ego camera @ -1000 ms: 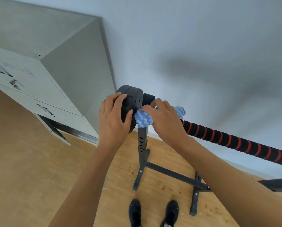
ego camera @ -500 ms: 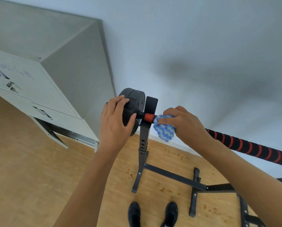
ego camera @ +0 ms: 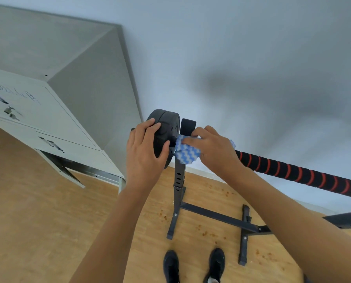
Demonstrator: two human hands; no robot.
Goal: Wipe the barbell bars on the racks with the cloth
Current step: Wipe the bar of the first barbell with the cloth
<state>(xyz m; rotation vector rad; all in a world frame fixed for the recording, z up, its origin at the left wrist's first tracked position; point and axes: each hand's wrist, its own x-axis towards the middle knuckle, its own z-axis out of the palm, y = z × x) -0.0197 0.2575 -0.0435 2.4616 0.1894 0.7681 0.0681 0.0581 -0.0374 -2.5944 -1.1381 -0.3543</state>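
Observation:
A barbell bar [ego camera: 297, 172] with black and red spiral grip rests on a dark metal rack upright [ego camera: 179, 180] and runs off to the right. At its left end sits a black weight plate [ego camera: 166, 129]. My left hand [ego camera: 144, 152] grips the plate's edge. My right hand [ego camera: 213, 150] holds a blue and white zigzag cloth [ego camera: 186, 153] wrapped around the bar right beside the plate, over the rack's cradle. The bar under the cloth is hidden.
A grey metal cabinet [ego camera: 48, 119] stands on the left against the pale wall. The rack's base bars [ego camera: 217, 217] lie across the wooden floor ahead of my black shoes [ego camera: 171, 266]. Another dark rack part [ego camera: 344, 219] shows at the right edge.
My right hand slid the cloth along the bar to the right, away from the plate, then back left against it. The left hand stayed on the plate.

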